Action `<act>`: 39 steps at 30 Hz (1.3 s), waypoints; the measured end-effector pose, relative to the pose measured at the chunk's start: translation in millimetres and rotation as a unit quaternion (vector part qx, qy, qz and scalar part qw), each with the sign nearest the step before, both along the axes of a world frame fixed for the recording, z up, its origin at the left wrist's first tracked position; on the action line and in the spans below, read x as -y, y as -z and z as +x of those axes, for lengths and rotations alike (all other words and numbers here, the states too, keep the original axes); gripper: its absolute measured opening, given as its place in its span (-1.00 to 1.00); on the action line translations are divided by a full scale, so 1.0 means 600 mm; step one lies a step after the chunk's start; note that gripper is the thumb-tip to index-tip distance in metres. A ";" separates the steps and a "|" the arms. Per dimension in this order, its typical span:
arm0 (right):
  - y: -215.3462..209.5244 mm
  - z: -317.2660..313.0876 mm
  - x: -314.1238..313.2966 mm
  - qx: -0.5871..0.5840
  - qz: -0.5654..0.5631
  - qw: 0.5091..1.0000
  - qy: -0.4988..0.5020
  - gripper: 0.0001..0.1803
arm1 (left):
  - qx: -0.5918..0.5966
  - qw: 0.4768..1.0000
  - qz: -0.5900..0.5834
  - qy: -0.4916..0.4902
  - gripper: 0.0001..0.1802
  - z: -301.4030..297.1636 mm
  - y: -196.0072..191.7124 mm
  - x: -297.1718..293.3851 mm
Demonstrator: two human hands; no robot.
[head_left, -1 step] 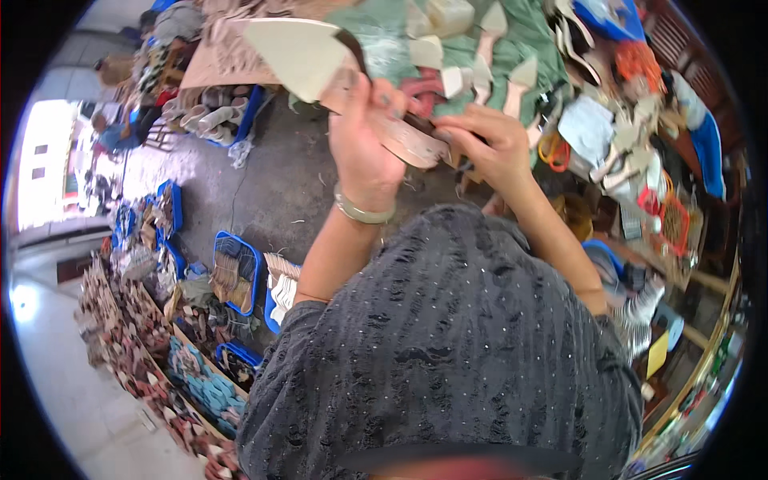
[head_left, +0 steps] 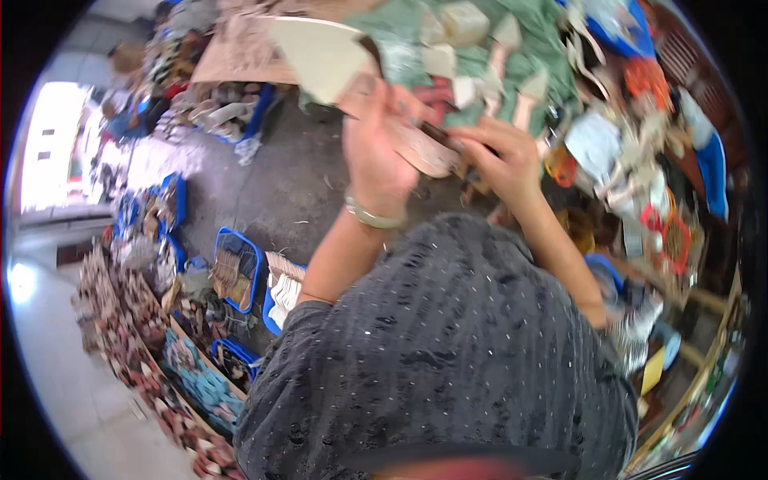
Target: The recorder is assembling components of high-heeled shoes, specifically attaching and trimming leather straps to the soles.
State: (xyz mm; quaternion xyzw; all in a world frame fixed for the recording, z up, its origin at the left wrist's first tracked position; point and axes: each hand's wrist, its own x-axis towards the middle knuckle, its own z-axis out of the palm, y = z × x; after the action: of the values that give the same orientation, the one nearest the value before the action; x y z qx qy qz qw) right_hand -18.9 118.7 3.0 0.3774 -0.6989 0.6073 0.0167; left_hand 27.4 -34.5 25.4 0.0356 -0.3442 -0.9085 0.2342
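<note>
- Head view: one fisheye camera, left of a side-by-side pair, worn on the person's head.
- Facing: down and forward; upright, unmirrored, edges bent toward a dark round rim.
- Nearest: dark shirt [head_left: 432, 344], lower middle.
- Mid-range: left hand [head_left: 380, 156] and right hand [head_left: 508, 160], above centre.
- Farther: green-covered tabletop [head_left: 548, 48], top; floor [head_left: 280, 176], left.

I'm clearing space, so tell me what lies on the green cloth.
On the green cloth lie a pale boxy thing and two pale-tipped pieces, among other items. Whatever lies beneath them, or behind the held piece in the left hand, cannot be seen.
</note>
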 end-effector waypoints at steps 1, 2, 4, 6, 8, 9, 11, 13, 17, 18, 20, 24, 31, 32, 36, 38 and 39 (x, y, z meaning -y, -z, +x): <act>0.002 0.001 0.000 -0.022 0.019 1.000 0.008 -0.85 | 0.019 1.000 -0.016 -0.011 -0.84 0.004 -0.005 -0.001; 0.005 0.003 -0.003 -0.057 0.043 0.997 0.038 -0.84 | 0.028 0.999 -0.014 -0.013 -0.84 0.009 -0.007 -0.006; 0.006 0.000 -0.018 -0.027 0.040 0.998 0.052 -0.83 | 0.018 1.000 0.012 -0.001 -0.81 0.003 -0.010 -0.018; -0.013 0.012 -0.021 -0.046 0.010 0.998 0.051 -0.85 | -0.008 0.999 0.026 0.034 -0.80 0.014 -0.027 -0.017; -0.004 0.018 -0.018 -0.034 -0.009 0.999 0.025 -0.85 | -0.026 0.998 0.017 0.048 -0.83 0.024 -0.038 -0.021; 0.002 0.018 -0.015 -0.009 -0.019 1.000 0.017 -0.86 | -0.036 0.999 0.013 0.038 -0.83 0.026 -0.038 -0.020; 0.004 0.020 -0.011 0.001 -0.026 1.000 0.002 -0.86 | -0.015 0.999 0.023 0.047 -0.84 0.029 -0.033 -0.017; 0.009 0.025 -0.006 0.016 -0.029 0.999 -0.005 -0.86 | -0.016 0.999 0.019 0.042 -0.83 0.031 -0.028 -0.015; 0.011 0.018 0.000 -0.027 0.044 0.999 -0.015 -0.87 | -0.023 0.998 0.002 0.059 -0.85 0.023 -0.015 -0.005; 0.009 0.020 0.001 -0.047 0.077 0.996 -0.016 -0.85 | -0.010 0.998 0.004 0.062 -0.85 0.022 -0.008 -0.002; 0.005 0.025 0.002 -0.071 0.110 0.991 -0.016 -0.84 | 0.011 0.998 0.024 0.060 -0.87 0.022 -0.003 -0.005; 0.002 0.020 0.000 -0.044 0.091 0.994 -0.028 -0.84 | 0.029 0.996 0.058 0.067 -0.86 0.018 0.010 -0.001; 0.001 0.012 -0.010 -0.017 0.089 0.995 -0.032 -0.87 | 0.040 0.981 -0.001 0.191 -0.58 0.012 0.042 0.024; -0.001 0.007 -0.013 0.023 0.060 0.997 -0.029 -0.89 | 0.057 0.978 -0.040 0.199 -0.54 0.021 0.035 0.029; -0.022 -0.041 -0.037 0.078 0.090 0.993 -0.024 -0.92 | 0.213 0.864 -0.312 0.334 -0.48 0.045 0.029 0.078; -0.038 -0.039 -0.044 0.000 0.134 0.991 0.002 -0.92 | 0.247 0.755 -0.525 0.304 -0.44 0.055 0.029 0.075; -0.043 -0.036 -0.046 -0.072 0.178 0.981 0.027 -0.92 | 0.247 0.756 -0.526 0.302 -0.44 0.055 0.003 0.067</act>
State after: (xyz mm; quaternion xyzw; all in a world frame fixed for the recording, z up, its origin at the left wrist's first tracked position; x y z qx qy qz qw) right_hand -40.7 146.2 29.1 0.3982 -0.8028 0.4434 0.0163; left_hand 60.7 -74.5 23.7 0.0244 -0.8064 -0.5678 -0.1637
